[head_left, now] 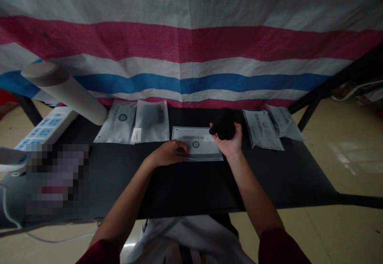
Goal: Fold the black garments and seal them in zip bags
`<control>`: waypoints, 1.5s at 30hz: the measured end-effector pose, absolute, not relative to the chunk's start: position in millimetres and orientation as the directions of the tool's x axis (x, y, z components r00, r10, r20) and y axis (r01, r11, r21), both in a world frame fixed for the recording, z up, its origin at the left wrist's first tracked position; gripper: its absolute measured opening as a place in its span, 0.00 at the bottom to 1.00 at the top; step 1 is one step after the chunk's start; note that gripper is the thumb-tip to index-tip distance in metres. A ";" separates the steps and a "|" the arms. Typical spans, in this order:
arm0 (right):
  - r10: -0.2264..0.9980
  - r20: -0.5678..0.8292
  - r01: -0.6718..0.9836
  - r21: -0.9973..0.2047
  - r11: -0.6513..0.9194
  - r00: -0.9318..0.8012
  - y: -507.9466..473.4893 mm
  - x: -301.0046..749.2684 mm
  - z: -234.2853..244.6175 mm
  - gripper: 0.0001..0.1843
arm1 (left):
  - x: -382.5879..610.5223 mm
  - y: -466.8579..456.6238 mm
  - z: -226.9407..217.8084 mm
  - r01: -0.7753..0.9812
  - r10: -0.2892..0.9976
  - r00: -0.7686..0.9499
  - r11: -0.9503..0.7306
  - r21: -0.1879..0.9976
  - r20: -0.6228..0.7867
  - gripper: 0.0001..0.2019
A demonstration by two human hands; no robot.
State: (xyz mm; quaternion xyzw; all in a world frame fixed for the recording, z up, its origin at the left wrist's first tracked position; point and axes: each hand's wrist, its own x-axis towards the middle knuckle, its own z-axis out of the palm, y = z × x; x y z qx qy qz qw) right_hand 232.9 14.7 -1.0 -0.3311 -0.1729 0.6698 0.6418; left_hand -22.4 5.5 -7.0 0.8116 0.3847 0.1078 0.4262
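My right hand [231, 142] is closed around a bundled black item [225, 124] that looks like soft cloth; its exact kind cannot be made out. Directly left of it, a frosted plastic bag [206, 146] with printed lettering and a round logo lies flat on the black table [191, 188]. At the bag's left end is my left hand [169, 153], fingers curled over the near corner with thumb and fingertips close together on the plastic. Part of that corner is hidden under the fingers.
Two more frosted bags [118, 122] [152, 122] lie at the back left, and two others [263, 130] [285, 124] at the back right. A pale bottle [72, 96] leans beside a white power strip [44, 130]. Striped sheeting [179, 42] hangs behind.
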 end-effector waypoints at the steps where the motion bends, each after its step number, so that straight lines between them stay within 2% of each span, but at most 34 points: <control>1: 0.973 -0.226 -0.741 -0.660 -0.126 0.035 13.7 233.6 -0.5 0.18 | -20.6 5.9 -8.5 0.559 0.742 0.655 -0.353 0.750 -0.139 0.05; 5: 0.958 -0.270 -0.603 -0.749 -0.275 -0.102 5.9 223.7 -6.9 0.21 | -11.3 5.3 -8.3 0.645 0.845 0.534 -0.396 0.654 -0.014 0.07; 8: 0.928 -0.344 -0.402 -0.837 -0.372 -0.144 1.5 215.4 -20.3 0.16 | -7.0 2.5 -2.0 0.656 0.895 0.425 -0.406 0.636 0.134 0.07; 11: 0.947 -0.308 -0.203 -0.925 -0.321 -0.092 1.8 211.3 -31.4 0.10 | -4.1 -1.4 2.9 0.634 0.911 0.322 -0.411 0.655 0.259 0.06; 14: 0.963 -0.205 -0.048 -0.975 -0.216 -0.175 3.8 208.9 -33.7 0.10 | -0.2 -5.0 3.5 0.600 0.918 0.212 -0.393 0.697 0.335 0.06; 18: 0.953 -0.153 0.071 -0.988 -0.139 -0.260 4.8 208.9 -31.7 0.11 | 7.3 -9.9 1.8 0.523 0.924 0.139 -0.374 0.766 0.356 0.08; 23: 0.942 -0.163 0.155 -0.981 -0.121 -0.295 6.8 219.5 -33.7 0.10 | 14.8 -14.4 -0.1 0.456 0.928 0.128 -0.368 0.810 0.350 0.08; 28: 0.919 -0.142 0.161 -0.983 -0.087 -0.368 7.9 224.9 -29.5 0.09 | 16.5 -14.2 -0.9 0.405 0.955 0.037 -0.282 0.869 0.293 0.09; 32: 0.919 -0.208 0.126 -0.976 -0.175 -0.334 7.3 221.0 -27.6 0.05 | 19.1 -17.8 3.0 0.417 0.949 0.110 -0.314 0.853 0.295 0.09; 36: 0.954 -0.260 -0.062 -0.960 -0.272 -0.150 12.0 218.7 -30.5 0.08 | 23.4 -22.9 5.7 0.435 0.942 0.216 -0.327 0.839 0.256 0.09; 40: 0.899 -0.436 -0.296 -0.855 -0.425 -0.031 19.6 220.5 -30.8 0.12 | 26.3 -22.3 0.9 0.432 0.943 0.297 -0.274 0.859 0.151 0.09; 42: 0.890 -0.455 -0.386 -0.819 -0.424 -0.011 20.9 217.9 -31.1 0.14 | 27.8 -21.8 -2.2 0.420 0.932 0.337 -0.278 0.864 0.136 0.09; 45: 0.921 -0.389 -0.452 -0.826 -0.338 0.021 16.5 204.6 -34.2 0.18 | 31.7 -24.7 -4.6 0.410 0.900 0.407 -0.333 0.849 0.157 0.09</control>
